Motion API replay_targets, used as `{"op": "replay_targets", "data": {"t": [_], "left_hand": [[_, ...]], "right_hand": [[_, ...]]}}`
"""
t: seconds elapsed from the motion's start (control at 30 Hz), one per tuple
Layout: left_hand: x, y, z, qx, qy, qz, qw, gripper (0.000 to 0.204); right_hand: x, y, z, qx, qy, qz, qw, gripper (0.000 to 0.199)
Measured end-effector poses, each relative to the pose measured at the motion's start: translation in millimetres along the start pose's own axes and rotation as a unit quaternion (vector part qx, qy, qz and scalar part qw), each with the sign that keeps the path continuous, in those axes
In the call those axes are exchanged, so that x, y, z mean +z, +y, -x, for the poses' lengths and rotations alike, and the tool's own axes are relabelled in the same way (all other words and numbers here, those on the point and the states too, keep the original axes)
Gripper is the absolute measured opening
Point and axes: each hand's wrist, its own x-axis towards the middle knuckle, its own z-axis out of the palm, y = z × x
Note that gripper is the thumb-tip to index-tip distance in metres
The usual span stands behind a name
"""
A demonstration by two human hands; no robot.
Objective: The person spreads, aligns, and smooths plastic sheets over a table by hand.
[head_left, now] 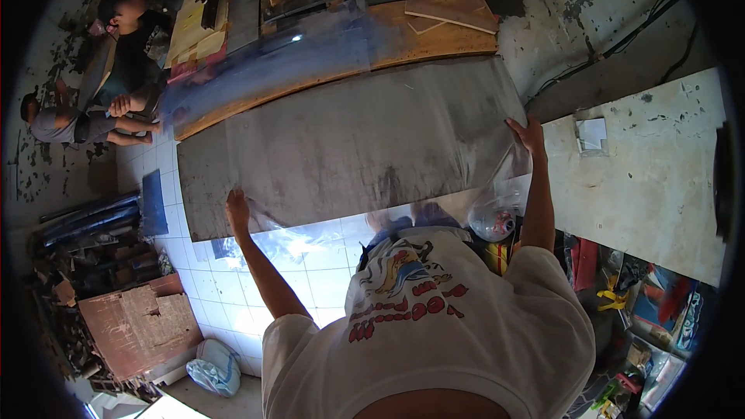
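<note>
A long grey board (349, 140) lies across in front of me, with a clear plastic sheet (508, 172) spread over it. The sheet shows as glossy folds and hangs past the board's near edge, where the floor shines through. My left hand (237, 213) is closed at the near left part of the board, pinching the sheet's edge. At the board's right end, my right hand (530, 137) is closed on the sheet, pulling folds into it. The fingertips of both hands are small and partly hidden.
Behind the board is a wooden workbench (264, 105) with blue-tinted film (272, 66) and wood strips (450, 17). A pale panel (636, 174) stands at right. Two people are at far left. A wood scrap pile (101, 287) and a white sack (215, 368) lie lower left.
</note>
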Motion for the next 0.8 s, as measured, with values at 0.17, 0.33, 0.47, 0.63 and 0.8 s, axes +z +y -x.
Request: {"op": "replay_targets", "data": {"t": [0.17,0.33,0.47,0.63,0.8], "left_hand": [[13,6,9,0.080,0.131,-0.037,0.987,0.030],[3,3,10,-0.002,0.084,-0.088,0.993,0.030],[-9,-4,9,-0.002,0.082,-0.055,0.995,0.030],[0,-16,16,0.027,0.093,-0.050,0.994,0.024],[-5,-27,11,0.055,0.132,-0.057,0.988,0.021]], "right_hand": [[11,11,-12,-0.055,0.045,0.069,0.995,0.055],[13,13,-9,0.059,0.014,0.033,0.998,0.055],[19,-9,1,0.021,0.015,0.040,0.999,0.059],[18,-4,-3,0.061,0.041,0.126,0.989,0.063],[15,-17,5,0.082,-0.001,0.112,0.990,0.058]]}}
